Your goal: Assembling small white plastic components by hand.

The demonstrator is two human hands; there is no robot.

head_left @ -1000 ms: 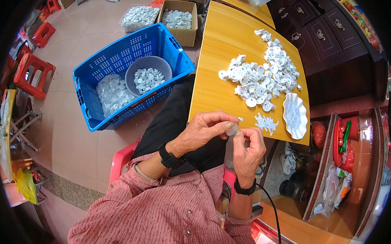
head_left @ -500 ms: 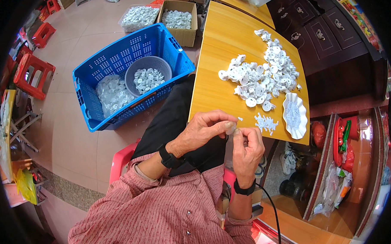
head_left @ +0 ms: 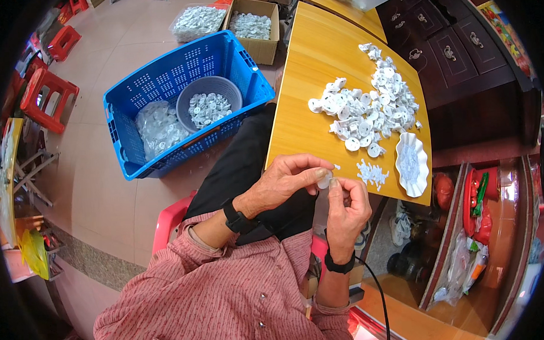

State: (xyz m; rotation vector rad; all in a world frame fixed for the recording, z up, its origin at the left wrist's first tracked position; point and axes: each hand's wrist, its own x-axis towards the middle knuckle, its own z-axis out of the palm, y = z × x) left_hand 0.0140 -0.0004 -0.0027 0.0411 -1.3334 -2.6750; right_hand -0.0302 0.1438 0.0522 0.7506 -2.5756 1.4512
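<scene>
Between thumb and fingers my left hand [head_left: 290,180] pinches a small round white plastic piece [head_left: 325,180] at the table's near edge. The fingertips of my right hand [head_left: 347,212] are pressed together at the right side of that piece; whether they hold a tiny part of their own is too small to tell. Just beyond my right hand lies a little heap of small clear-white plastic bits [head_left: 373,173]. A white scalloped dish [head_left: 425,170] with more such bits stands to its right. Farther back is a large pile of white round plastic parts [head_left: 366,110].
The wooden table [head_left: 304,55] has its near edge by my lap. At left, a blue crate [head_left: 166,63] holds a grey bowl [head_left: 236,102] of white parts and a plastic bag. Behind it are a clear tub and a cardboard box [head_left: 262,47]. Dark drawers [head_left: 453,50] stand at right.
The round white piece now shows more of its face between my fingers. My right fingertips have shifted slightly on it. The whole view has moved a little.
</scene>
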